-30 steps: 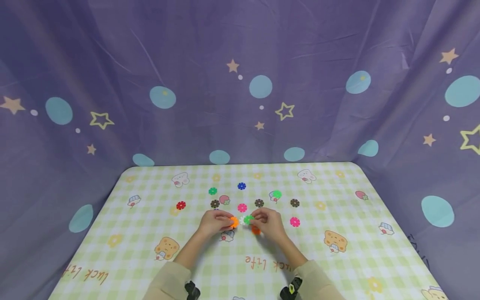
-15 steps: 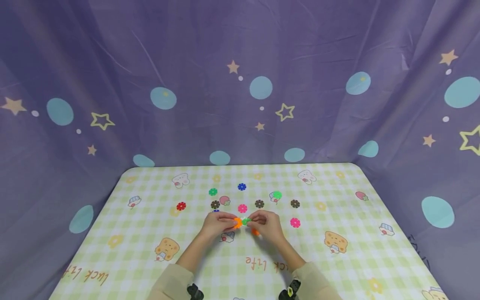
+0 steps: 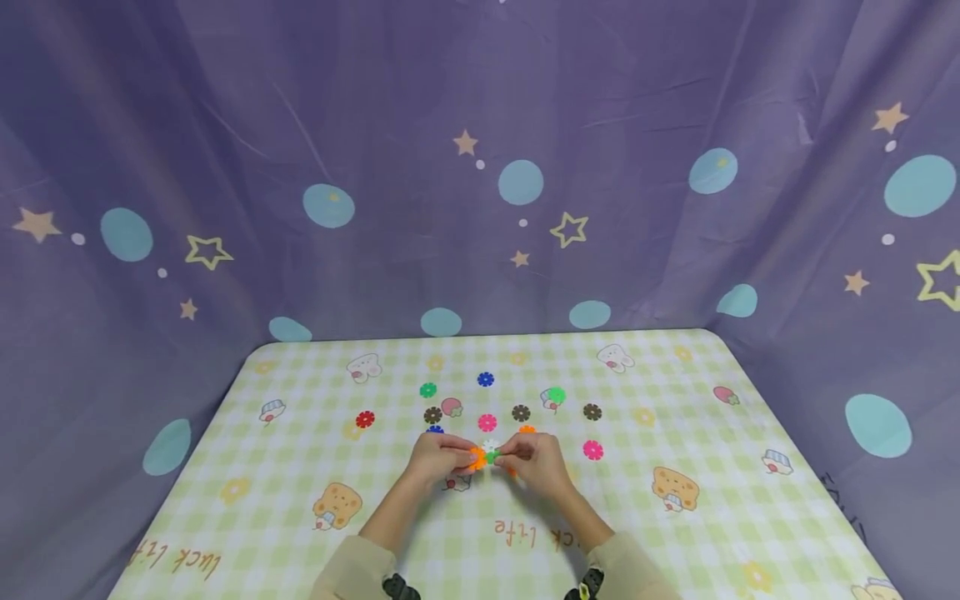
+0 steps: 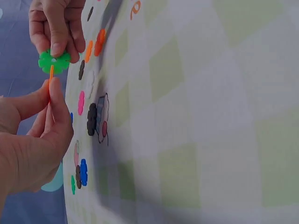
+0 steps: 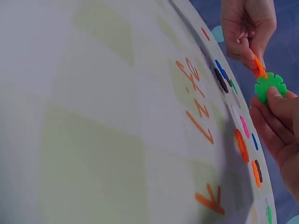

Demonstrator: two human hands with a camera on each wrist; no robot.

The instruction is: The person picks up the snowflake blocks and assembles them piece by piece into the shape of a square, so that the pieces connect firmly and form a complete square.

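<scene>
Between the thumb and fingers of my left hand (image 3: 437, 460) is an orange notched plastic snowflake disc (image 3: 477, 458). My right hand (image 3: 540, 461) pinches a bright green snowflake disc (image 5: 267, 86) of the same kind. In the left wrist view the orange disc is seen edge-on, standing crosswise to the flat green disc (image 4: 46, 60). Their rims meet at the notches, both raised above the table. Just beyond the hands a white disc (image 3: 490, 446) lies on the cloth, partly covered in the head view.
Several more discs lie scattered on the checked tablecloth (image 3: 285, 467): pink (image 3: 487, 422), dark brown (image 3: 521, 413), blue (image 3: 486, 379), red (image 3: 365, 419) and light green (image 3: 557, 395) among them. Orange discs lie close to the right hand. A purple curtain (image 3: 420, 225) hangs behind the table.
My two hands have come closer together, bringing the orange disc up against the green one. The green disc has turned and moved slightly nearer to me; the head view has tilted a little.
</scene>
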